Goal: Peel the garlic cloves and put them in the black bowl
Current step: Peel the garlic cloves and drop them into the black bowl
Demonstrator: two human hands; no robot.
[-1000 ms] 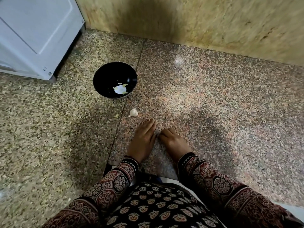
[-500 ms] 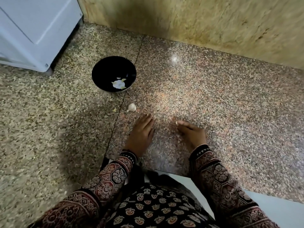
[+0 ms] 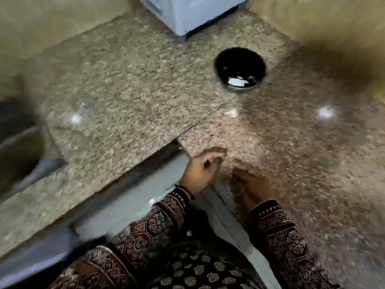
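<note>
Fingers [image 3: 216, 156] of the left hand [image 3: 200, 174] curl loosely toward the thumb at lower centre, but blur hides whether they pinch anything, and the right hand [image 3: 253, 185] beside it is too smeared to read. Both sit at the near edge of the speckled stone surface [image 3: 125, 90], probably ready to reach the garlic clove [image 3: 232, 112] lying above them, just short of the black bowl [image 3: 225, 59]. Nothing lies between; a white appliance [image 3: 187, 13] stands beyond the bowl.

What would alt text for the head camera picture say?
In a blurred view, a person's left hand and right hand are at the edge of a speckled stone surface. Beyond them lie a garlic clove and a black bowl holding pale bits.
</note>
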